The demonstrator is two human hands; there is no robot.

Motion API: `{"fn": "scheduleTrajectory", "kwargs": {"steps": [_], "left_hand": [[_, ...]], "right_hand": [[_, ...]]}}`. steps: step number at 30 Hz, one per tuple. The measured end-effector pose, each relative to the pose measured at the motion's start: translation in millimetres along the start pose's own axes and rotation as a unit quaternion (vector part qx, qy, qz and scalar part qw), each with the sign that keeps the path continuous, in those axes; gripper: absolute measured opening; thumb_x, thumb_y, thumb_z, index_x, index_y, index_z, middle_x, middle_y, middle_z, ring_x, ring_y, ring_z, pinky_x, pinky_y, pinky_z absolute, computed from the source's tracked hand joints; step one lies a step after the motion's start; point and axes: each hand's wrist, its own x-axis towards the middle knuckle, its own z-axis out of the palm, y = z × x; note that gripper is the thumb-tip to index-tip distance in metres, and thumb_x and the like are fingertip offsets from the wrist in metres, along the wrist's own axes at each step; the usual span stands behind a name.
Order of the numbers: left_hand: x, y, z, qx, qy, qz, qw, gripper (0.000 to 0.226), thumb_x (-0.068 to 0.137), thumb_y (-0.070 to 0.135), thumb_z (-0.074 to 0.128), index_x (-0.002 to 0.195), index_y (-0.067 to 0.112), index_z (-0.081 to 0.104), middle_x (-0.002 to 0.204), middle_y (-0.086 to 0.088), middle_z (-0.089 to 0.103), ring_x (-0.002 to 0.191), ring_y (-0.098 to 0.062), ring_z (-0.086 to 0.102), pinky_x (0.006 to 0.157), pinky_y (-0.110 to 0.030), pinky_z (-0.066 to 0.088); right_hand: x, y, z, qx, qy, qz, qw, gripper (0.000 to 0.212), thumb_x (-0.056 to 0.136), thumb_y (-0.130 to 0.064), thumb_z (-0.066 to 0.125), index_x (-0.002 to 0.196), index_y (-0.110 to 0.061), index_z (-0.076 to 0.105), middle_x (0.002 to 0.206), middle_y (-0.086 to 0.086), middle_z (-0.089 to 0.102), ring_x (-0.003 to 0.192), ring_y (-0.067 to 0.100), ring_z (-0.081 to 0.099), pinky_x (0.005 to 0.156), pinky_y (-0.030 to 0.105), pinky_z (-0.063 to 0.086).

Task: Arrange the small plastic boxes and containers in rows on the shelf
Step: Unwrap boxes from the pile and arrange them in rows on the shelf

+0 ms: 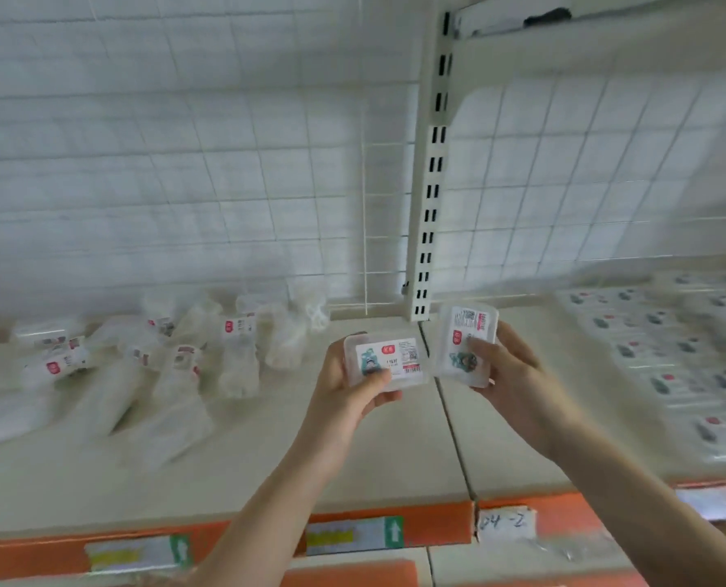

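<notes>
My left hand (344, 396) grips a small clear plastic box (389, 360) with a white and red label, thumb on its front. My right hand (518, 387) holds a second, similar box (467, 332) turned upright, thumb across its label. Both boxes hover above the cream shelf (353, 468), close together near the seam between two shelf sections. On the right section, rows of the same labelled boxes (666, 358) lie flat, blurred. On the left, a loose heap of clear plastic containers (175, 358) lies in disarray.
A white wire grid backs the shelf. A slotted metal upright (431, 180) stands just behind the two hands. Orange price strips (437, 525) with labels run along the front edge, and a handwritten tag (503, 523) sits at the seam.
</notes>
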Motion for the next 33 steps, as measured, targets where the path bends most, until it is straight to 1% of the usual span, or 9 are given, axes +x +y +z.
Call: {"fn": "scheduleTrajectory", "kwargs": {"steps": [4, 11, 13, 16, 19, 22, 25, 28, 33], "left_hand": [[2.4, -17.3, 52.2, -0.008, -0.042, -0.025, 0.999, 0.06, 0.066, 0.006, 0.068, 0.121, 0.015, 0.046, 0.113, -0.014, 0.062, 0.101, -0.026, 0.064, 0.077, -0.034, 0.056], [3.4, -45.9, 139.2, 0.028, -0.109, -0.044, 0.993, 0.07, 0.075, -0.017, 0.063, 0.122, 0.03, 0.042, 0.109, -0.012, 0.062, 0.095, -0.021, 0.065, 0.08, -0.032, 0.056], [5.1, -53.2, 160.4, 0.047, -0.124, -0.046, 0.99, 0.071, 0.072, -0.013, 0.067, 0.122, 0.031, 0.041, 0.109, -0.012, 0.062, 0.093, -0.019, 0.066, 0.083, -0.033, 0.055], [11.6, -63.1, 188.3, 0.078, -0.142, -0.048, 0.986, 0.073, 0.061, 0.005, 0.072, 0.12, 0.033, 0.042, 0.109, -0.008, 0.063, 0.094, -0.018, 0.067, 0.085, -0.038, 0.055], [25.4, -73.0, 214.3, 0.111, -0.128, -0.031, 0.985, 0.07, 0.066, 0.006, 0.077, 0.12, 0.029, 0.041, 0.104, -0.004, 0.064, 0.088, -0.012, 0.067, 0.086, -0.038, 0.054], [43.3, -79.8, 238.9, 0.132, -0.103, -0.005, 0.986, 0.066, 0.073, 0.004, 0.076, 0.125, 0.021, 0.039, 0.102, 0.001, 0.063, 0.085, -0.005, 0.063, 0.076, -0.021, 0.053], [63.2, -87.3, 259.8, 0.176, -0.072, 0.014, 0.982, 0.064, 0.078, 0.007, 0.073, 0.13, 0.02, 0.037, 0.103, 0.003, 0.062, 0.091, -0.008, 0.061, 0.073, -0.015, 0.049], [82.3, -98.5, 274.9, 0.21, -0.039, 0.006, 0.977, 0.064, 0.078, 0.008, 0.072, 0.132, 0.014, 0.038, 0.105, 0.0, 0.062, 0.094, -0.013, 0.062, 0.084, -0.028, 0.052], [105.0, -105.8, 295.4, 0.249, -0.007, -0.005, 0.968, 0.053, 0.077, 0.009, 0.072, 0.123, 0.016, 0.046, 0.111, -0.002, 0.062, 0.099, -0.016, 0.06, 0.092, -0.04, 0.049]], "right_hand": [[-19.6, -18.6, -53.5, -0.002, 0.028, 0.021, 0.999, 0.04, 0.083, -0.014, 0.055, 0.121, -0.001, 0.054, 0.113, 0.019, 0.066, 0.099, 0.03, 0.063, 0.084, 0.038, 0.049], [-50.0, -46.5, -135.7, -0.044, 0.066, 0.009, 0.997, 0.043, 0.081, -0.007, 0.061, 0.121, -0.016, 0.052, 0.101, 0.016, 0.068, 0.093, 0.027, 0.068, 0.071, 0.034, 0.057], [-55.2, -54.3, -158.1, -0.118, 0.086, -0.007, 0.989, 0.035, 0.086, -0.007, 0.06, 0.119, -0.016, 0.054, 0.102, 0.015, 0.068, 0.091, 0.02, 0.068, 0.074, 0.031, 0.055], [-60.1, -68.3, -188.5, -0.264, 0.132, -0.043, 0.954, 0.027, 0.089, -0.014, 0.062, 0.115, -0.02, 0.057, 0.086, 0.002, 0.07, 0.064, 0.0, 0.061, 0.058, 0.018, 0.047], [-54.6, -80.1, -218.0, -0.29, 0.182, -0.072, 0.937, 0.032, 0.088, -0.016, 0.063, 0.119, -0.016, 0.054, 0.094, 0.004, 0.068, 0.065, 0.003, 0.062, 0.061, 0.025, 0.053], [-36.4, -85.6, -247.8, -0.352, 0.24, -0.095, 0.9, 0.04, 0.087, -0.024, 0.064, 0.124, -0.019, 0.049, 0.112, 0.005, 0.063, 0.078, 0.016, 0.068, 0.073, 0.042, 0.058], [-15.1, -90.5, -264.9, -0.424, 0.279, -0.106, 0.855, 0.04, 0.09, -0.029, 0.06, 0.126, -0.019, 0.046, 0.122, 0.005, 0.054, 0.083, 0.017, 0.065, 0.06, 0.031, 0.055], [6.2, -92.6, -275.3, -0.452, 0.299, -0.093, 0.835, 0.038, 0.094, -0.027, 0.054, 0.128, -0.014, 0.042, 0.123, 0.01, 0.047, 0.075, 0.013, 0.058, 0.045, 0.017, 0.039], [45.7, -94.1, -286.7, -0.436, 0.29, -0.052, 0.85, 0.037, 0.094, -0.025, 0.054, 0.126, -0.011, 0.04, 0.124, 0.014, 0.048, 0.085, 0.025, 0.063, 0.062, 0.032, 0.049]]}}
